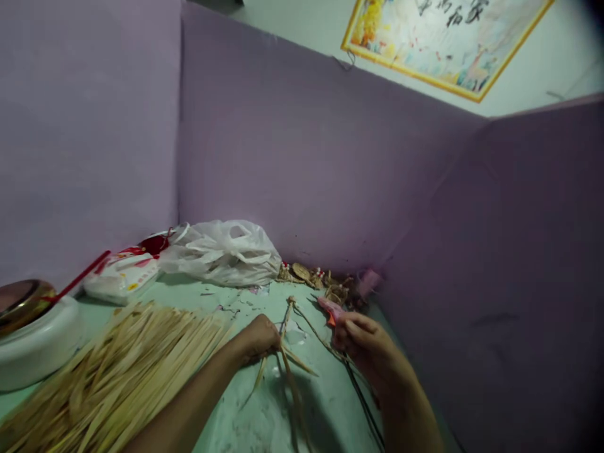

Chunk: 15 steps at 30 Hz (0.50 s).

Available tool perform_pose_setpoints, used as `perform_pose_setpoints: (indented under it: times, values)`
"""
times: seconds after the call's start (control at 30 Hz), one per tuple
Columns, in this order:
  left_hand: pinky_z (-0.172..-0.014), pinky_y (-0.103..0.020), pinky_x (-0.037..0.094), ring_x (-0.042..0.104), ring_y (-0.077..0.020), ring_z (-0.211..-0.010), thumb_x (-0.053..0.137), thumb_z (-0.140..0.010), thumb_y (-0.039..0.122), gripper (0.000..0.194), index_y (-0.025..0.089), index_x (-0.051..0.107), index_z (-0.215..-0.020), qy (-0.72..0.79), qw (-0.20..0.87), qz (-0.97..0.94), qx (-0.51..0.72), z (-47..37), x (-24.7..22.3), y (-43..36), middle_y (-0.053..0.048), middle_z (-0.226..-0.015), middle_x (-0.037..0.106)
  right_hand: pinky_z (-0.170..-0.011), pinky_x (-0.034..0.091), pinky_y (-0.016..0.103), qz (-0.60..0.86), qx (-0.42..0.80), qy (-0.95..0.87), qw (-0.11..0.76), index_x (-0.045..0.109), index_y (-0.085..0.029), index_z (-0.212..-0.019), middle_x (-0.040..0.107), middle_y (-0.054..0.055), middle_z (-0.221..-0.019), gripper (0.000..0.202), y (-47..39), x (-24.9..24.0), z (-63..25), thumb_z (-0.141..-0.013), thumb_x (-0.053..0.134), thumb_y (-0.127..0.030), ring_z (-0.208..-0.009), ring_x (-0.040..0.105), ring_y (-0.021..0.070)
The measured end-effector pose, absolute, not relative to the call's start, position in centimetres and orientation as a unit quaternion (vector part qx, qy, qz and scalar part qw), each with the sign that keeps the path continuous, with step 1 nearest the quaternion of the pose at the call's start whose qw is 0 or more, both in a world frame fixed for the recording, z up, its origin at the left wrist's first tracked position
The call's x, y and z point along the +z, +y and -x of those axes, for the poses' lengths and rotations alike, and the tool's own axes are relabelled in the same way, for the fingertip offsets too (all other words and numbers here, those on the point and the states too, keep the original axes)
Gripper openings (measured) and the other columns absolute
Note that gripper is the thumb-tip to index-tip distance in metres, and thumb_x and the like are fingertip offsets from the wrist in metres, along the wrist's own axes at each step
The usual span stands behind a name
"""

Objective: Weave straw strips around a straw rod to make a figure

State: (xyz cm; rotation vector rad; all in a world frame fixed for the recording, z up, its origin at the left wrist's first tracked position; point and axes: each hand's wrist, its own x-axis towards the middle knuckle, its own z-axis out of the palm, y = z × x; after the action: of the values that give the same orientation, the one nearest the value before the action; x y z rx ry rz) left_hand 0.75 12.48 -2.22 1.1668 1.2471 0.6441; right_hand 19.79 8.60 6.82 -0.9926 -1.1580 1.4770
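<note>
My left hand (260, 338) is closed on a bundle of straw strips (285, 319), whose loose ends fan out below the fist. The strips rise to a small knot at the top, and a thin cord (314, 331) runs from there down to the right. To the right of the bundle, my right hand (358, 336) is closed around a small pink and orange tool (331, 308) with a dark pointed tip. Its exact kind is hard to make out. The tool is apart from the strips.
Long flat straw strips (127, 371) cover the table's left side. Behind lie a white plastic bag (226, 251), a printed packet (123, 275) and woven straw pieces (337, 289). A white round container (40, 343) stands far left. Purple panels (302, 151) enclose the table (245, 418).
</note>
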Motion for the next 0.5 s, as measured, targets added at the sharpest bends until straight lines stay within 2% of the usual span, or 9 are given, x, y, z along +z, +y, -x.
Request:
perform_pose_setpoints:
  times: [0.1, 0.27, 0.4, 0.5]
  values:
    - [-0.029, -0.019, 0.01, 0.02, -0.0038, -0.025, 0.048, -0.05, 0.01, 0.013, 0.015, 0.042, -0.039, 0.563, 0.593, -0.513, 0.262, -1.0, -1.4, 12.2, 0.008, -0.026, 0.027, -0.051, 0.037, 0.022, 0.512, 0.541, -0.492, 0.45, 0.062, -0.013, -0.07, 0.053, 0.0, -0.059, 0.025, 9.9, 6.0, -19.7, -0.054, 0.069, -0.031, -0.049, 0.043, 0.0066]
    - [-0.03, -0.019, 0.009, 0.018, -0.0028, -0.026, 0.049, -0.052, 0.013, 0.015, 0.015, 0.04, -0.039, 0.567, 0.586, -0.531, 0.231, -1.1, -1.0, 12.3, 0.008, -0.027, 0.026, -0.048, 0.035, 0.019, 0.56, 0.485, -0.587, 0.327, 0.06, -0.011, -0.066, 0.055, 0.0, -0.055, 0.023, 9.2, 6.1, -20.6, -0.062, 0.061, -0.033, -0.047, 0.044, 0.006]
    - [-0.03, -0.019, 0.008, 0.018, -0.0027, -0.026, 0.048, -0.052, 0.015, 0.015, 0.015, 0.039, -0.04, 0.559, 0.593, -0.534, 0.223, -1.2, -0.9, 12.2, 0.008, -0.028, 0.027, -0.04, 0.032, 0.019, 0.577, 0.448, -0.671, 0.128, 0.061, -0.012, -0.058, 0.056, 0.002, -0.048, 0.03, 7.1, 6.8, -19.5, -0.068, 0.054, -0.04, -0.04, 0.044, 0.007]
    - [-0.031, -0.019, 0.008, 0.017, -0.002, -0.027, 0.049, -0.052, 0.016, 0.016, 0.015, 0.039, -0.04, 0.562, 0.594, -0.53, 0.224, -1.2, -0.7, 12.1, 0.009, -0.028, 0.025, -0.045, 0.036, 0.02, 0.58, 0.37, -0.725, -0.018, 0.063, -0.013, -0.056, 0.06, 0.005, -0.049, 0.031, 5.7, 6.2, -16.7, -0.069, 0.051, -0.038, -0.044, 0.051, 0.0102]
